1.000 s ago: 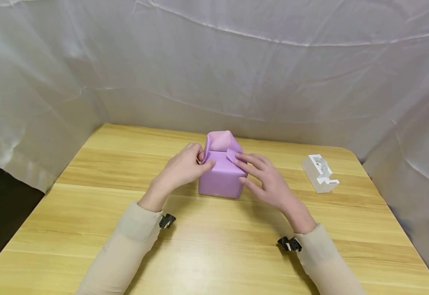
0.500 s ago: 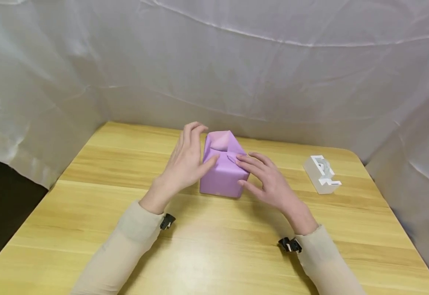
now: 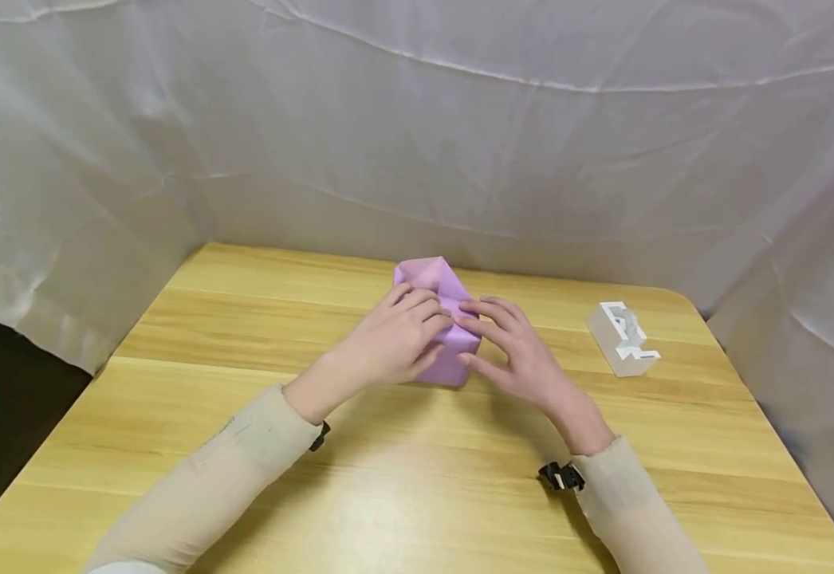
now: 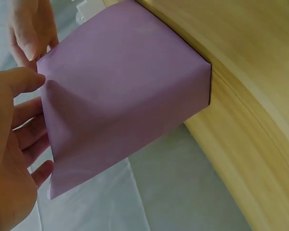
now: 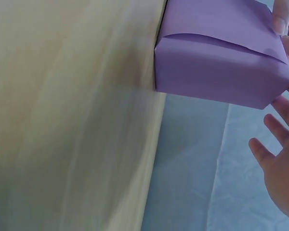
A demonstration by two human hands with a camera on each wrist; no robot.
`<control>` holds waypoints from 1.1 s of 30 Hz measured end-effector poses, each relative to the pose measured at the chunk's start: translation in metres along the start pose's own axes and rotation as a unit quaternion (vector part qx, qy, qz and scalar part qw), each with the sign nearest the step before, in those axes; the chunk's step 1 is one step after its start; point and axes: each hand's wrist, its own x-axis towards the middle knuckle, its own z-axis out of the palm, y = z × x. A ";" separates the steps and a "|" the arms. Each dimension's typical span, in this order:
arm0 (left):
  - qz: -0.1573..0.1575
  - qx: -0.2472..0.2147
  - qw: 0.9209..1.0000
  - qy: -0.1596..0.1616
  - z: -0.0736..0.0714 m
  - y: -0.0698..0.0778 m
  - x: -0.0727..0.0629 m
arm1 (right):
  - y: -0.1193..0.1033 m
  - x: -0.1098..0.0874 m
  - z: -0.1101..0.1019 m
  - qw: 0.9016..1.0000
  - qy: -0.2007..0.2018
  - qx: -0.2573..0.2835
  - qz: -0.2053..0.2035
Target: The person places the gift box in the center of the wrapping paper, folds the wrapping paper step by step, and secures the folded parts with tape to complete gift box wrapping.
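Observation:
A box wrapped in purple paper (image 3: 453, 363) stands near the table's far edge, with a paper flap (image 3: 453, 281) raised at its back. My left hand (image 3: 395, 335) reaches across its top, fingers loosely bent on the paper and partly hiding the box. In the left wrist view that hand (image 4: 14, 139) has its thumb and fingertips along the box's edge. My right hand (image 3: 525, 359) lies against the box's right side, its straight fingers touching the top and its thumb at the near face. In the right wrist view a folded paper edge (image 5: 216, 42) runs along the box.
A white tape dispenser (image 3: 619, 339) stands to the right on the wooden table (image 3: 403, 494). Behind the table hangs a pale grey curtain (image 3: 460, 143), which continues round both sides. A dark area (image 3: 1, 414) shows beyond the left edge.
My left hand lifted off the box's left side with its fingers raised, then came over to the right onto the top. The right hand has stayed nearly in place.

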 end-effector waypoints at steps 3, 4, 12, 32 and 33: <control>-0.005 -0.022 1.000 0.010 0.001 -0.001 -0.003 | 0.001 0.001 -0.001 1.000 -0.002 0.003 0.006; -0.006 -0.029 0.999 0.011 0.001 -0.002 -0.004 | 0.001 0.001 -0.001 1.000 -0.002 0.001 0.010; -0.021 -0.048 0.998 -0.030 -0.003 -0.003 -0.011 | -0.002 0.001 -0.004 0.993 -0.064 -0.080 0.060; -0.127 -0.117 0.955 -0.242 -0.048 -0.064 0.084 | -0.010 0.004 -0.001 0.988 -0.089 -0.092 0.086; -0.125 -0.116 0.957 -0.236 -0.046 -0.065 0.085 | -0.010 0.004 -0.001 0.988 -0.091 -0.091 0.088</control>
